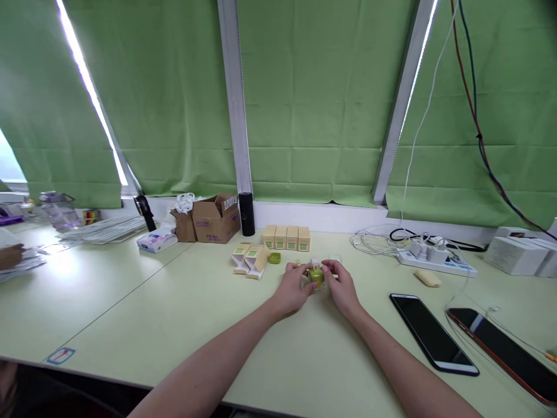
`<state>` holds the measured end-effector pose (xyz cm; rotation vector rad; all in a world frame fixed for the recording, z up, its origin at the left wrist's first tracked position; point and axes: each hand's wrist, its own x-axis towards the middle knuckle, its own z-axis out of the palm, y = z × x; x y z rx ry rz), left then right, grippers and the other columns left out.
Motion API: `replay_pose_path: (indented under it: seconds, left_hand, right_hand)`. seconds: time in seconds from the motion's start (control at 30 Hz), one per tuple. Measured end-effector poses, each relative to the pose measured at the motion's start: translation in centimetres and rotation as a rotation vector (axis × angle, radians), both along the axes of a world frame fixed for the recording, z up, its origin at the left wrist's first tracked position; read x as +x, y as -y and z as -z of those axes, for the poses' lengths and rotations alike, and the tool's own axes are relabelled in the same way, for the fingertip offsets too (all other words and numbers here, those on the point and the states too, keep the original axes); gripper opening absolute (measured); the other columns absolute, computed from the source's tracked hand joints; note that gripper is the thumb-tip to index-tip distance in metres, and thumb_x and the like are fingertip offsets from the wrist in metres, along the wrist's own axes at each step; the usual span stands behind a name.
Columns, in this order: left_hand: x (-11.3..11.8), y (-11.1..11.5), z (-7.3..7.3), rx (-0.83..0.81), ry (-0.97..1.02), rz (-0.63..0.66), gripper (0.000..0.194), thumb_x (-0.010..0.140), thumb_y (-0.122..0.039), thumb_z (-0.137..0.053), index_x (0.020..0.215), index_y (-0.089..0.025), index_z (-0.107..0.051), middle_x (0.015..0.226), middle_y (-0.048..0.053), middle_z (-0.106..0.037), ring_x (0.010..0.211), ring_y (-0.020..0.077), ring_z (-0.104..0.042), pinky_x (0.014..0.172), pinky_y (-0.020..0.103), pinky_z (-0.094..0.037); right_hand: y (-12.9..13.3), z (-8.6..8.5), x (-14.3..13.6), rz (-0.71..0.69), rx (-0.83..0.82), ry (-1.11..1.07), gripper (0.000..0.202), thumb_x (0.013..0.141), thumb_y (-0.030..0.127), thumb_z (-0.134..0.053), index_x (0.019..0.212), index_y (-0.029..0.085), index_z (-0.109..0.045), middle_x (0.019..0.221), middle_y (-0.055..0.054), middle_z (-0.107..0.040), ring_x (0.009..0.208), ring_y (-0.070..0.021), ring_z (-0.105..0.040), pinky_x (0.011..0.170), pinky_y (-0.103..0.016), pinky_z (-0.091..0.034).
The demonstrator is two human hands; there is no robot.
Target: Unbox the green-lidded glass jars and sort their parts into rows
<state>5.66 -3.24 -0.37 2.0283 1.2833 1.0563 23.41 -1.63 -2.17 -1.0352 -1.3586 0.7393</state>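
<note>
At the middle of the table, my left hand [295, 288] grips a small olive-green round object [316, 276] with a ring on its top, fingers and thumb around its left side. My right hand [342, 285] is closed at the object's upper right, its thumb and fingertips pinched together; what they pinch is too small to make out. A small green square piece [274, 258] lies to the left of the hands. Further left are two opened beige cartons [256, 259]. Behind stands a row of several small beige boxes [286, 238].
At the right lie a black phone [433, 331], a red-edged phone [505, 351], a beige oval item [427, 277] and a power strip [439, 262] with cables. A cardboard box [215, 222], black cylinder [246, 213] and tissue pack [156, 240] stand back left.
</note>
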Motion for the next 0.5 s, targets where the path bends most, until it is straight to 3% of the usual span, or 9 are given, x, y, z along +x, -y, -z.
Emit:
replay_pose_path:
  seconds: [0.23,0.37,0.5]
  left_hand:
    - [-0.5,-0.5,-0.5,0.032,0.127,-0.081,0.045,0.093,-0.046,-0.066,0.129,-0.021,-0.067,0.118,0.012,-0.06,0.112,0.0245,-0.062,0.104,0.041,-0.05]
    - [-0.5,-0.8,-0.6,0.057,0.168,-0.102,0.044,0.092,-0.048,-0.066,0.125,-0.02,-0.071,0.114,0.011,-0.065,0.106,0.0244,-0.063,0.099,0.041,-0.052]
    - [-0.7,-1.2,-0.5,0.108,0.258,-0.077,0.038,0.098,-0.044,-0.055,0.119,-0.019,-0.074,0.112,0.012,-0.069,0.106,0.0248,-0.065,0.098,0.042,-0.053]
  right_hand:
    - [0.8,-0.8,-1.1,-0.237,-0.097,-0.246,0.05,0.072,0.055,-0.083,0.107,0.021,-0.07,0.095,-0.008,-0.074,0.082,-0.0242,-0.068,0.058,-0.032,-0.055]
    - [0.9,-1.1,-1.2,-0.373,-0.2,-0.414,0.049,0.068,0.05,-0.09,0.103,0.02,-0.072,0.094,-0.007,-0.075,0.078,-0.0228,-0.071,0.06,-0.033,-0.057]
    - [0.7,-1.2,-0.9,-0.458,-0.255,-0.545,0.043,0.073,0.052,-0.087,0.096,0.018,-0.073,0.089,-0.01,-0.078,0.075,-0.0239,-0.073,0.064,-0.036,-0.058]
